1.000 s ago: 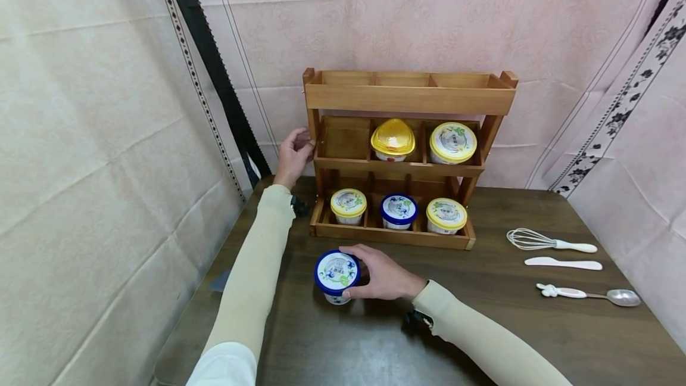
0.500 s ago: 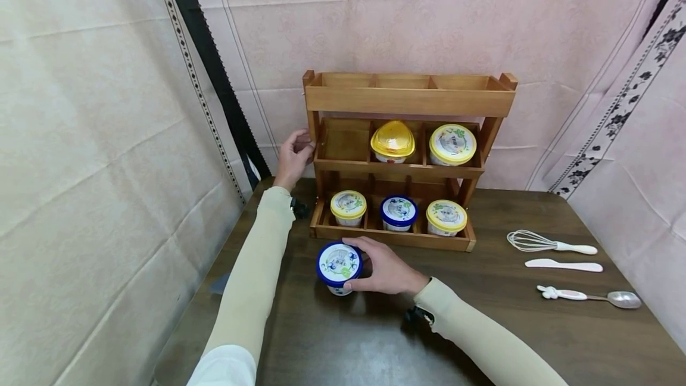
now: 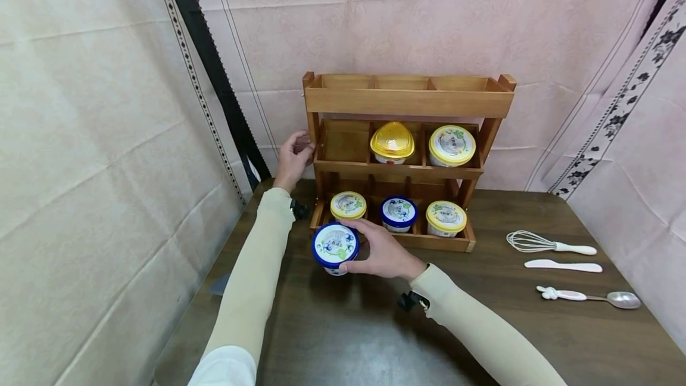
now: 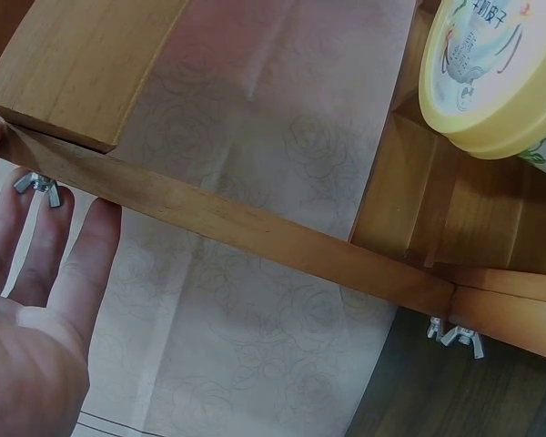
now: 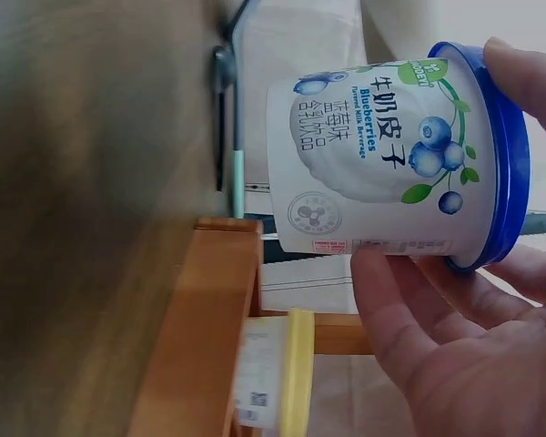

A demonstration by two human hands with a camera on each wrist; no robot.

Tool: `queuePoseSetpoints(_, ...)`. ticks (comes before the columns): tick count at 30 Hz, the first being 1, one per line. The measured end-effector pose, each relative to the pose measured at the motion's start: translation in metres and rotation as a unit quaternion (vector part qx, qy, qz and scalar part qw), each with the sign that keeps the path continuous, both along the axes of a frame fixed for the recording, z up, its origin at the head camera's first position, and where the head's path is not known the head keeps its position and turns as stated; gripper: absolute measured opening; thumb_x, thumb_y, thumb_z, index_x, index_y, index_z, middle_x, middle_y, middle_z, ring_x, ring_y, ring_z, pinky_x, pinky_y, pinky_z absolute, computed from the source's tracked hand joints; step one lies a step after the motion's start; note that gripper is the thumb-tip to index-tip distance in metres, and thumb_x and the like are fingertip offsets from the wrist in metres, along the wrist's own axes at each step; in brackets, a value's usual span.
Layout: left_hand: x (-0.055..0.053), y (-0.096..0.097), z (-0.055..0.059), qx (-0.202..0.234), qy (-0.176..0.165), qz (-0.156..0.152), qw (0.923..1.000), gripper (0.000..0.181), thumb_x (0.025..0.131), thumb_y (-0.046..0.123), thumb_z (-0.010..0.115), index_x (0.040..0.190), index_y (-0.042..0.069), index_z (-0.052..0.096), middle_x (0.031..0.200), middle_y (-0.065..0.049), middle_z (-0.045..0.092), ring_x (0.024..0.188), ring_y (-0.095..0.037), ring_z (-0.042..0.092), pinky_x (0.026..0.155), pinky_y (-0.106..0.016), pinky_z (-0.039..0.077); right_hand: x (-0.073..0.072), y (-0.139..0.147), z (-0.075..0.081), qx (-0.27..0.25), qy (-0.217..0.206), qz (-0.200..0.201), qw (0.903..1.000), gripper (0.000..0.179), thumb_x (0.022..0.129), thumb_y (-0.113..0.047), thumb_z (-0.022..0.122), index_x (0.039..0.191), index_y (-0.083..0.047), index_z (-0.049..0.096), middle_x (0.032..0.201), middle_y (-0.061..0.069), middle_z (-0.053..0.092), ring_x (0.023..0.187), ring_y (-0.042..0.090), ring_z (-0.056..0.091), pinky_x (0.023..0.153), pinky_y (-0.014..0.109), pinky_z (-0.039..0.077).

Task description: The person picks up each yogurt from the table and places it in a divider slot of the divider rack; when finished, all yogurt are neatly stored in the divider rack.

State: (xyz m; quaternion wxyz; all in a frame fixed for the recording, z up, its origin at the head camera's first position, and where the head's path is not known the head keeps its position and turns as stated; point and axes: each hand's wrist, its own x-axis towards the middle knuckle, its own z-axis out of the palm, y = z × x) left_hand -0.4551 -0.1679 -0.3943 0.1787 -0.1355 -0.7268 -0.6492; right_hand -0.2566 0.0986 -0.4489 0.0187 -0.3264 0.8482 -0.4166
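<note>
My right hand (image 3: 383, 252) grips a white tub with a blue lid (image 3: 335, 246) by its side, raised above the table in front of the rack. In the right wrist view, this blueberry milk beverage tub (image 5: 373, 164) shows printed blueberries, with fingers and thumb about its lid end. My left hand (image 3: 295, 156) touches the left side post of the wooden rack (image 3: 409, 102). Its fingers (image 4: 91, 255) look mostly straight against the post beside a wing nut (image 4: 41, 187). Part of that hand lies outside the left wrist view.
The middle tier holds a yellow dome-lidded tub (image 3: 392, 140) and a yellow-lidded tub (image 3: 452, 145). Below are two yellow-lidded tubs (image 3: 446, 218) and a blue-lidded one (image 3: 399, 213). A whisk (image 3: 549, 243), white knife (image 3: 563, 265) and spoon (image 3: 589, 296) lie right.
My right hand has lifted the blue-lidded tub and moved it toward the rack's lower left, partly covering the yellow-lidded tub there. The left hand keeps its place on the post.
</note>
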Motion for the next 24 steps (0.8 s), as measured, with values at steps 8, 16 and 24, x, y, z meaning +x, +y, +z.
queuePoseSetpoints(8, 0.0, 0.0, -0.001, -0.01, 0.001, 0.005, 0.9999, 0.037, 0.103, 0.021, 0.068, 0.14, 0.02, 0.065, 0.132, -0.006, 0.065, 0.116, -0.02, 0.063, 0.091, -0.038, 0.061, -0.009, -0.005, 0.018, -0.022, 0.01, -0.009, 0.9997, 0.094, 0.081, -0.048, 0.091, 0.16, -0.023, 0.045, 0.156, 0.001, 0.054, 0.132, 0.023, 0.059, 0.104, 0.052, 0.058)
queuePoseSetpoints(16, -0.002, 0.0, -0.002, -0.014, 0.008, 0.008, 0.9998, 0.037, 0.103, 0.02, 0.068, 0.14, 0.02, 0.064, 0.132, -0.007, 0.065, 0.116, -0.02, 0.063, 0.095, -0.043, 0.06, -0.021, -0.01, 0.036, -0.037, 0.039, -0.028, 0.9982, 0.092, 0.083, -0.047, 0.091, 0.16, -0.026, 0.044, 0.154, 0.001, 0.055, 0.123, 0.021, 0.062, 0.092, 0.038, 0.062)
queuePoseSetpoints(24, 0.0, 0.001, 0.001, -0.015, 0.004, 0.009, 0.9998, 0.039, 0.103, 0.019, 0.068, 0.142, 0.016, 0.063, 0.134, -0.01, 0.064, 0.118, -0.023, 0.062, 0.097, -0.048, 0.058, -0.033, -0.012, 0.053, -0.045, 0.047, -0.048, 0.9967, 0.096, 0.083, -0.051, 0.089, 0.162, -0.025, 0.041, 0.159, 0.003, 0.051, 0.134, 0.025, 0.058, 0.105, 0.051, 0.057)
